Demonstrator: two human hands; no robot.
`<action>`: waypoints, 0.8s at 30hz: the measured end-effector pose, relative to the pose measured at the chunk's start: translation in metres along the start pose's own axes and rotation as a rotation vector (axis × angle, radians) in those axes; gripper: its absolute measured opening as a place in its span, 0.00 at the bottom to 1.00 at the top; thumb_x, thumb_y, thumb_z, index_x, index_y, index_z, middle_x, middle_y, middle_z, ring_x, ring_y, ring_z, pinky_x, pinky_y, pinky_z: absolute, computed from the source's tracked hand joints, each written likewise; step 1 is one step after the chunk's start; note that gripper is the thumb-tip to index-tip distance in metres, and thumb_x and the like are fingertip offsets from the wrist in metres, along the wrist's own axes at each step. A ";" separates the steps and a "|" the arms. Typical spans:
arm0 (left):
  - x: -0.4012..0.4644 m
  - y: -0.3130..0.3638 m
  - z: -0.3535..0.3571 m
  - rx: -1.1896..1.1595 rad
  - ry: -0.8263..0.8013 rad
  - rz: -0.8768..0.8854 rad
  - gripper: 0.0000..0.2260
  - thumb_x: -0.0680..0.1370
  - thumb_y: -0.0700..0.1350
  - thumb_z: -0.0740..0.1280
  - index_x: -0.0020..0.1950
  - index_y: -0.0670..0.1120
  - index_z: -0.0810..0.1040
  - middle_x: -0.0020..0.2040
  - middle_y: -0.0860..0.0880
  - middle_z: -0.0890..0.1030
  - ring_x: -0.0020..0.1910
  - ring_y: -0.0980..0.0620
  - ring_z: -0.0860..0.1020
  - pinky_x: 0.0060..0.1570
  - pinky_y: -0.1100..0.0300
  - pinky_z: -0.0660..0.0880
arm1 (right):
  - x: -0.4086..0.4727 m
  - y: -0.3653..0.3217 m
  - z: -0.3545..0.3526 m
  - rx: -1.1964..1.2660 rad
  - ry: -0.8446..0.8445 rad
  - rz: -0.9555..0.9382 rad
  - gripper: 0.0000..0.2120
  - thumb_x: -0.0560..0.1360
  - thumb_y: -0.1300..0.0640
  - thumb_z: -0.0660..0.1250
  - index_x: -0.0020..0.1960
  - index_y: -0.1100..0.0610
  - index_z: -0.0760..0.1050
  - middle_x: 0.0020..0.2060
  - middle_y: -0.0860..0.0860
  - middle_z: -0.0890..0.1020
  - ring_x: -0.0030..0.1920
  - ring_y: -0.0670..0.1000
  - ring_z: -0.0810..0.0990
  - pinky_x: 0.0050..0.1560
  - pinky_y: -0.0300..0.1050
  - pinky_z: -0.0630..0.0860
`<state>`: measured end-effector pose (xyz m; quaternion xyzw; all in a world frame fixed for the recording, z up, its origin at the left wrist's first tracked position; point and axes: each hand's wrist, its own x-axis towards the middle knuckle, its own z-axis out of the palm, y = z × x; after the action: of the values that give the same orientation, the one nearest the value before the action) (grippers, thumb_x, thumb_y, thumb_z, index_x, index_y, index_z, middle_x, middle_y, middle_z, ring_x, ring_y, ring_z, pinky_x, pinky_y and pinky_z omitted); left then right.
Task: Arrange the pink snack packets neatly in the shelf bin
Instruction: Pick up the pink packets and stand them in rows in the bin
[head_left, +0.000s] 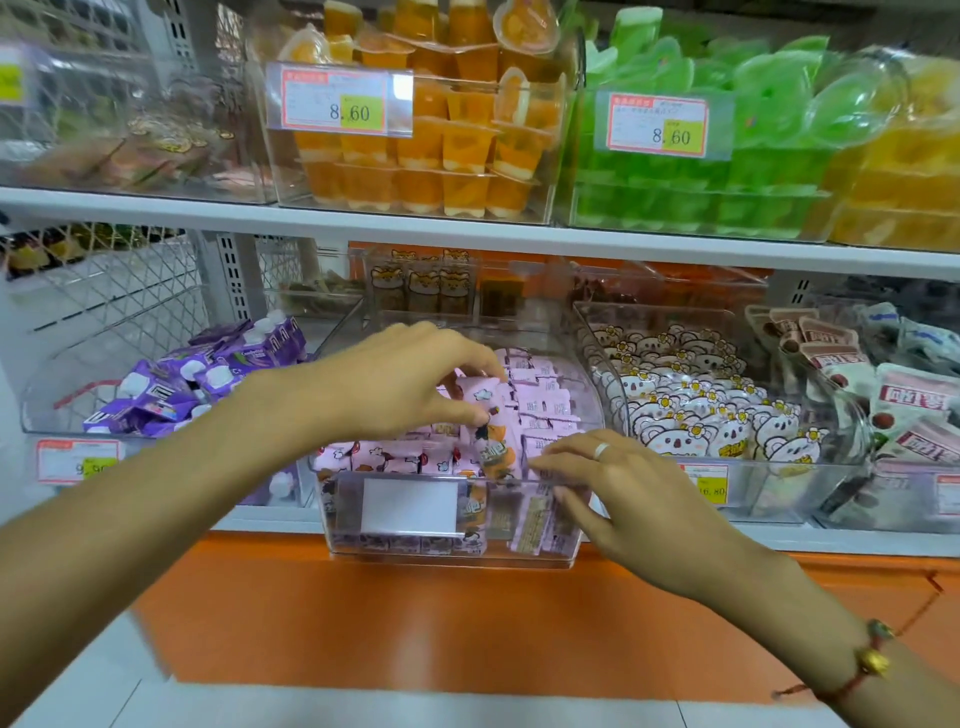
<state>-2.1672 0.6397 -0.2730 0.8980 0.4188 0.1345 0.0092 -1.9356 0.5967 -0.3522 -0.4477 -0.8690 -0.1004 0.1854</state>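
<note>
At the centre of the frame your left hand (400, 384) reaches over the clear shelf bin (550, 540), thumb and fingertips curled to pinch the top of one pink snack packet (485, 415) that stands upright among the others, just below and right of your knuckles. Your right hand (618, 499), at lower right of centre, lies with its fingers nearly straight, their tips on the bin's front rim and touching the pink packets (540, 405) stacked on edge there, gripping nothing. The rest of the pink packets fill the bin in rows from its front wall back toward the shelf.
</note>
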 end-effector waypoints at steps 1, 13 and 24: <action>0.006 0.002 0.006 0.025 -0.025 0.011 0.22 0.74 0.57 0.67 0.67 0.55 0.73 0.64 0.55 0.77 0.58 0.56 0.76 0.54 0.60 0.70 | 0.001 -0.001 -0.001 0.006 -0.004 0.005 0.15 0.79 0.53 0.60 0.64 0.47 0.74 0.58 0.43 0.77 0.59 0.48 0.73 0.56 0.41 0.69; -0.022 0.009 0.090 -0.043 0.243 -0.005 0.21 0.76 0.65 0.51 0.60 0.58 0.75 0.53 0.62 0.77 0.52 0.63 0.72 0.43 0.67 0.66 | 0.020 0.010 -0.017 0.059 0.177 0.150 0.06 0.75 0.55 0.68 0.51 0.52 0.81 0.44 0.48 0.81 0.46 0.50 0.74 0.45 0.46 0.70; -0.022 -0.003 0.088 -0.054 0.246 -0.063 0.13 0.81 0.48 0.60 0.62 0.61 0.76 0.52 0.63 0.75 0.52 0.64 0.68 0.38 0.74 0.62 | 0.031 0.008 0.001 0.039 -0.047 0.156 0.14 0.74 0.39 0.64 0.52 0.48 0.75 0.44 0.43 0.74 0.46 0.45 0.68 0.47 0.41 0.63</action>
<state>-2.1607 0.6335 -0.3636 0.8606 0.4410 0.2545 -0.0140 -1.9461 0.6249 -0.3404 -0.5125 -0.8374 -0.0584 0.1810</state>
